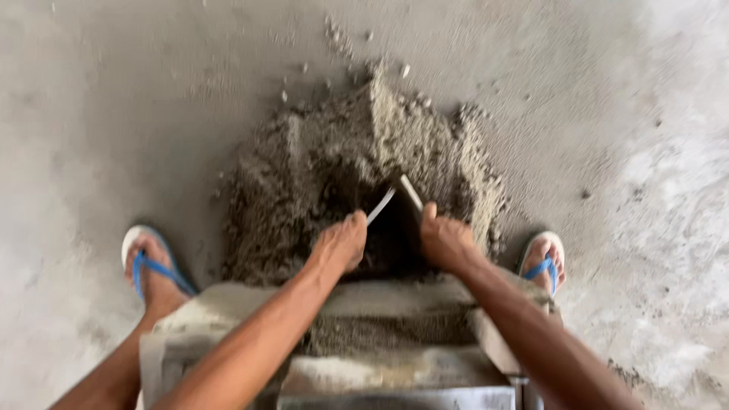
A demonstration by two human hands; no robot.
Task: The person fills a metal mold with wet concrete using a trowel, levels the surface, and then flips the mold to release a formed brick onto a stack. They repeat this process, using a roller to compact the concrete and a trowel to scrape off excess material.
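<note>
I see both hands closed: my left hand [342,243] grips one pale strip [380,206], my right hand [446,241] another strip [411,192], over the damp sand heap [319,175].

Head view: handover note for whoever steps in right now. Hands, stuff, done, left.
Left hand: fist shut on a thin pale strip.
Right hand: fist shut on a second strip; the two strips angle together over a dark hollow in the sand pile.
Sand pile sits on the concrete floor, between both feet in blue flip-flops.
Grey box frame below the wrists, sand inside it.
Done: some sand is in the frame.
Left: most of the pile remains on the floor.
</note>
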